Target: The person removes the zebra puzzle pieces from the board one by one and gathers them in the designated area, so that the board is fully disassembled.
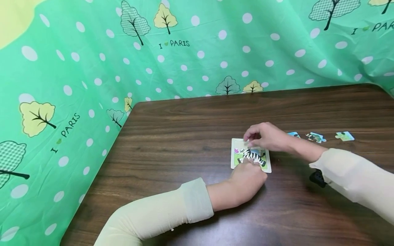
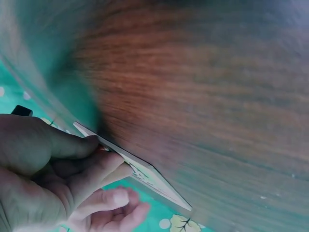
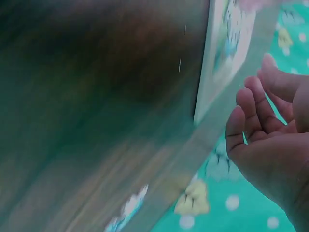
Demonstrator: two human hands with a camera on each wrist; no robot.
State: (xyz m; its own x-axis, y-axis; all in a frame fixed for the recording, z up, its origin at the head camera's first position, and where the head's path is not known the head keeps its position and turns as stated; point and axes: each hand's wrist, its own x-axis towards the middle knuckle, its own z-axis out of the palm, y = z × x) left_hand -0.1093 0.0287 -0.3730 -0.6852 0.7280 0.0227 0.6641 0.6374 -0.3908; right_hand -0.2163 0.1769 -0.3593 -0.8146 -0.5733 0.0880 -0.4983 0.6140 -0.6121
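A flat puzzle board (image 1: 268,164) with a pale frame and a zebra picture (image 1: 253,155) lies on the table. My left hand (image 1: 248,180) grips the board's near edge; its thumb and curled fingers meet at that edge in the left wrist view, covering part of the picture. Over the board's far right corner hovers my right hand (image 1: 267,136), thumb apart from loosely bent fingers, with nothing visible between them. The right wrist view shows these bent fingers (image 3: 250,104) beside the board (image 3: 206,92).
To the right of the board, three loose jigsaw pieces lie in a row: one partly behind the right wrist (image 1: 293,134), a middle piece (image 1: 316,137) and a green-and-blue piece (image 1: 344,136). A green printed cloth (image 1: 197,61) hangs behind the dark wooden table (image 1: 172,136).
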